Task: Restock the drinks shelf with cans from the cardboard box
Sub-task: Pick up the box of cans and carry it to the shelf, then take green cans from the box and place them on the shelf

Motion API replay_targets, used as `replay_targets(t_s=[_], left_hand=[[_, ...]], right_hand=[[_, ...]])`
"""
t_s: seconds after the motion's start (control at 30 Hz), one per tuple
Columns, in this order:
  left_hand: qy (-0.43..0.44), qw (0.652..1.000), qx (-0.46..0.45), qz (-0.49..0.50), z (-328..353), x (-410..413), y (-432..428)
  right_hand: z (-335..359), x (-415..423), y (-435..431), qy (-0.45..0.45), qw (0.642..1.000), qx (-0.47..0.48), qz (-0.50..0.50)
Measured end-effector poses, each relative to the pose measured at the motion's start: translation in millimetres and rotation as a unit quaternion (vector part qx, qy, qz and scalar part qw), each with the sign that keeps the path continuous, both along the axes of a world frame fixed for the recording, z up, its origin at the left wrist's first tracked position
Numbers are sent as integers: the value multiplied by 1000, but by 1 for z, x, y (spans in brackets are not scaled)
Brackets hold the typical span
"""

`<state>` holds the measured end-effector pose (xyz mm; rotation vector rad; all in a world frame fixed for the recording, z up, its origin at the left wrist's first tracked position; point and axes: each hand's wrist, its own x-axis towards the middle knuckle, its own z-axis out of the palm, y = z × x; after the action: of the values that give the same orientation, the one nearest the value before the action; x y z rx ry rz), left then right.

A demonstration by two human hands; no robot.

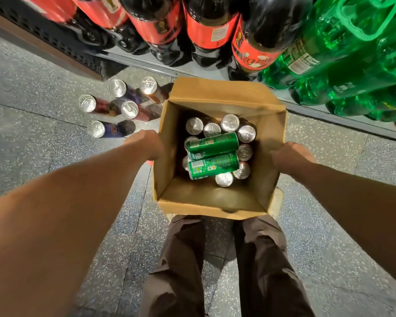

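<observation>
Trousers (181,259) at 6, box just past my feet. Left hand (148,145) at 9 of the box, curled against its left wall. Right hand (292,156) at 3, curled on the right wall's rim. Both hold the cardboard box (206,200); fingertips are hidden. Can't tell if it's lifted or on the floor.

Inside: upright cans (229,123), with two green cans (212,145) lying loose on top, centre. Five floor cans (129,109) stand at 10. Drinks shelf (133,58) at 12 holds cola bottles (212,30), with green bottles (329,53) toward 2.

My read of the step: park the box by the shelf.
- Keep it level, or the loose greens will likely roll.
- Grip low, since the rim probably flexes.
- Stay clear of the floor cans.
</observation>
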<state>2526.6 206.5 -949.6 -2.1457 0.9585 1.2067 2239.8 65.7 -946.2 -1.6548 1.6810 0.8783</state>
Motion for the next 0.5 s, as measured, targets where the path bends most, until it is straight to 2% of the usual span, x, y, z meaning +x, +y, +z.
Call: replay_targets(t_s=[0.2, 0.5], left_hand=[[-29, 1000, -6, -1, -3, -2, 0], [-74, 996, -8, 47, 10, -15, -6]], right_hand=[[-4, 0, -1, 22, 999, -35, -4], [8, 0, 1, 51, 998, -29, -13]])
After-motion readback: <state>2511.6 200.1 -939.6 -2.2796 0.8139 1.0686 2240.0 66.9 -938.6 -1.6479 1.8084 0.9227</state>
